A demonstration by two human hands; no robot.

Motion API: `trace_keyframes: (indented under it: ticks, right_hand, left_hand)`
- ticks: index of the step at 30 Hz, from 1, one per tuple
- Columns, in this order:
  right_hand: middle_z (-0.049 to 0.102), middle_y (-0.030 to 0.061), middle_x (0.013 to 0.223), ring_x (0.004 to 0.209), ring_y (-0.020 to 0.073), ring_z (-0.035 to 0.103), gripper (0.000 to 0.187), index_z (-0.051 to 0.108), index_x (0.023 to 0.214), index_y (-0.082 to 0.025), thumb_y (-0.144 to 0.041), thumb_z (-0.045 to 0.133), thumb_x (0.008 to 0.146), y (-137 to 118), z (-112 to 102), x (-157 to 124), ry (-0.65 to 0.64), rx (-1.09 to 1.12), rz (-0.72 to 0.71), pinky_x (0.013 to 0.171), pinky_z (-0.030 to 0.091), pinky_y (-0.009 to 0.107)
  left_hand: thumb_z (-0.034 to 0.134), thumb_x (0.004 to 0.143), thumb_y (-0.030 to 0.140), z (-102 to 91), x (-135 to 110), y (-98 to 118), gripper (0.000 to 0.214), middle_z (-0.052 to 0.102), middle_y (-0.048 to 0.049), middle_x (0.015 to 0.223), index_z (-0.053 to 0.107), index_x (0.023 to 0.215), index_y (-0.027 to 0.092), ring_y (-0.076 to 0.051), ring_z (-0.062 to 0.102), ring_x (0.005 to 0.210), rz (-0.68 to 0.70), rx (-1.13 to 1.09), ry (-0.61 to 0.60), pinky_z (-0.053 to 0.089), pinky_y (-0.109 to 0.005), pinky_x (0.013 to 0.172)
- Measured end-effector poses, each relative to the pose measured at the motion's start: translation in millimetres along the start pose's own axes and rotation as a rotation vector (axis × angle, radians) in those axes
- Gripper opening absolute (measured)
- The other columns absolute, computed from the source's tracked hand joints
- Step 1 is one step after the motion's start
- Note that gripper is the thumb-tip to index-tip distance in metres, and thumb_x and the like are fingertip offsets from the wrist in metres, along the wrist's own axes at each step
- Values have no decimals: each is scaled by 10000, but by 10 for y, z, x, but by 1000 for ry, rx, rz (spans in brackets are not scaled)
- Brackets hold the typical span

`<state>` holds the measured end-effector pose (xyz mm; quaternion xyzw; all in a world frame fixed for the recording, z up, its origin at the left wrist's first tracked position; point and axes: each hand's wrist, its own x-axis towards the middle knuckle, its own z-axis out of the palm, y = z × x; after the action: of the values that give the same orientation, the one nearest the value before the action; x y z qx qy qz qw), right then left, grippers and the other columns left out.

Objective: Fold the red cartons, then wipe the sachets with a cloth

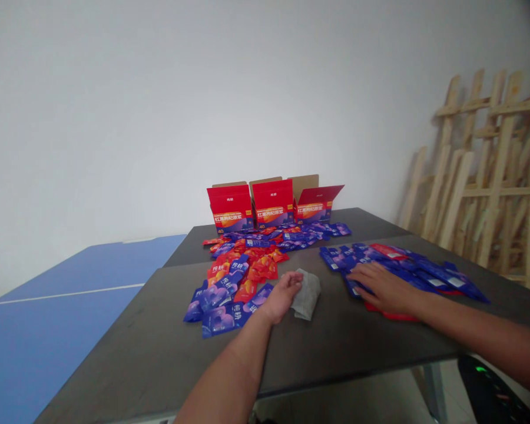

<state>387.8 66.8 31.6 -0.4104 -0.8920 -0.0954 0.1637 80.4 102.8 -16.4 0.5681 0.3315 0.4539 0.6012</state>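
In the head view my left hand (pixel 282 298) is closed at the left edge of a folded grey cloth (pixel 308 294), its curled fingers gripping that edge on the dark table. To its left lies a loose spread of blue sachets (pixel 223 318) and red-orange sachets (pixel 258 262). My right hand (pixel 377 287) rests palm down with fingers stretched out over a second pile of mostly blue sachets (pixel 424 277). A red sachet (pixel 388 252) shows on top of this pile, and more red peeks out under my right wrist.
Three red printed cartons (pixel 271 206) with raised flaps stand along the back, more sachets in front of them. The dark tabletop (pixel 159 347) ends near my body. A blue table (pixel 92 294) adjoins on the left; wooden frames (pixel 494 176) lean against the wall at right.
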Motion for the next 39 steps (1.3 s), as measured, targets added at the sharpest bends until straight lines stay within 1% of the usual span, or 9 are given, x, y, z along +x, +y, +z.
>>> trace_keyframes:
  ticks: [4,8,10,15,21,26,32,35,39]
  right_hand:
    - [637,98,1044,951,199,604,324,631,1148,-169,-278,594,845,-545,298,996,143,263,102,861,494,350]
    - [629,121,1179,1064,218,603,512,592,1232,-154,-323,712,764,-984,574,1842,-21,309,140,909,476,313]
    - [606,135,1262,1176,234,560,521,575,1268,-152,-382,662,808,-1130,669,2138,-144,178,144,964,445,304]
    - [682,200,1109,1031,283,654,391,664,1130,-81,-350,539,875,-1294,902,2491,-239,78,255,856,506,345]
    - [722,178,1005,976,269,682,221,735,965,-109,-177,583,820,-1224,1029,2524,-296,20,293,837,510,309]
    - [716,199,996,933,251,692,265,718,1011,-88,-125,509,854,-998,820,2309,-254,2,349,815,500,290]
    - [715,132,1057,964,200,676,379,670,1131,-170,-187,334,957,-760,511,1685,-91,28,424,833,481,268]
    - [712,98,1093,972,186,668,368,639,1191,-203,-190,374,935,-830,569,1397,157,135,295,877,484,291]
    - [704,103,1115,1021,204,650,336,653,1150,-182,-185,436,893,-1027,716,1239,349,253,-141,1005,438,405]
  left_hand:
    - [569,819,209,37,-40,50,256,638,-70,1209,726,1021,212,-250,525,1174,166,297,-122,310,-403,1089]
    - [531,846,211,69,-72,103,300,673,-54,1180,724,1074,239,-266,523,1217,248,416,-271,315,-425,1110]
    - [541,844,209,73,-82,108,317,651,-56,1233,712,1109,243,-274,493,1265,293,464,-302,307,-433,1125]
    - [546,827,177,49,-109,67,390,623,-77,1282,661,1195,228,-282,451,1317,317,514,-329,364,-455,1100]
    - [561,807,148,75,-115,105,392,643,-100,1243,666,1183,191,-283,505,1259,285,496,-311,380,-456,1083]
    - [574,804,184,63,-68,85,334,653,-69,1224,702,1112,196,-267,527,1212,218,427,-258,381,-397,1066]
    - [629,796,312,-3,10,3,309,673,-91,1136,667,1063,160,-233,592,1085,-10,-85,-72,388,-388,1032]
    - [559,842,540,-27,49,95,411,664,-89,1118,637,1035,185,-210,620,1041,-40,-464,42,424,-355,999]
    - [405,841,713,-80,53,259,632,668,-109,980,627,1049,159,-204,646,916,-132,-707,113,516,-329,842]
